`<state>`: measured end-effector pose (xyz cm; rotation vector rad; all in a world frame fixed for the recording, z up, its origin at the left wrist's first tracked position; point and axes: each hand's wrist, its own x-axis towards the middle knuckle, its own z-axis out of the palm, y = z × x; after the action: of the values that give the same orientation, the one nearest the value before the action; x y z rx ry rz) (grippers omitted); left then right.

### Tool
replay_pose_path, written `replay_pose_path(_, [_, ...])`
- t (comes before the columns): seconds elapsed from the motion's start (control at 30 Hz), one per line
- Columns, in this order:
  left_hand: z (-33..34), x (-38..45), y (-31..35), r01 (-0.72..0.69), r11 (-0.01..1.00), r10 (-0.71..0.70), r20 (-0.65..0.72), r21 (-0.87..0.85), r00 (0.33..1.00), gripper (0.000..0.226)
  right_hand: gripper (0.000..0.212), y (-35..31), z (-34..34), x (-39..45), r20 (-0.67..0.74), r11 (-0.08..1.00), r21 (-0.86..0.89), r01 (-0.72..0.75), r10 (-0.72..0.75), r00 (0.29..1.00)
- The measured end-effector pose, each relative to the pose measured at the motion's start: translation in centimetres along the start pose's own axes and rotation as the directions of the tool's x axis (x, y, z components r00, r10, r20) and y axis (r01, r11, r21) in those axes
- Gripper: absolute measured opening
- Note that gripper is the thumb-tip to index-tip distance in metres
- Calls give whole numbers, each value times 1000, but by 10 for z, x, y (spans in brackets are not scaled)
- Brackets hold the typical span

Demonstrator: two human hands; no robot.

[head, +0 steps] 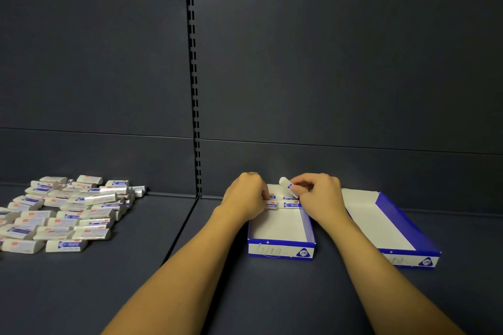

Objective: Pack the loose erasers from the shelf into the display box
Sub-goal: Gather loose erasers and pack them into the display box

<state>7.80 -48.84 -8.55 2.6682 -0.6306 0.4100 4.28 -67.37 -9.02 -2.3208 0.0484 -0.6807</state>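
Note:
A blue and white display box [281, 250] stands open on the dark shelf, with a few wrapped erasers [291, 204] lined up at its far end. My left hand [246, 196] reaches over the box's left wall and pinches an eraser [272, 204] lying in that row. Above the far end, my right hand [318, 194] pinches a white eraser [288, 185] that is tilted in the air. A large pile of loose erasers [65, 212] lies on the shelf at the far left.
A second blue and white box [408, 250] lies open to the right of the first, with nothing visible in it. A slotted upright [194, 76] divides the dark back panel. Bare shelf stretches between the pile and the boxes.

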Motion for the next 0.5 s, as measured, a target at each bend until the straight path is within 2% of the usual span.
replay_pose_path(0.23, [-1, -1, 2, 8, 999, -11, 75, 38, 997, 21, 15, 3, -1, 0, 16, 1000, 2, -7, 7, 1000])
replay_pose_path(0.5, [-1, -4, 1, 30, 998, -31, 25, 64, 999, 20, 16, 3, -2, 0, 17, 1000, 0, -11, 11, 1000])
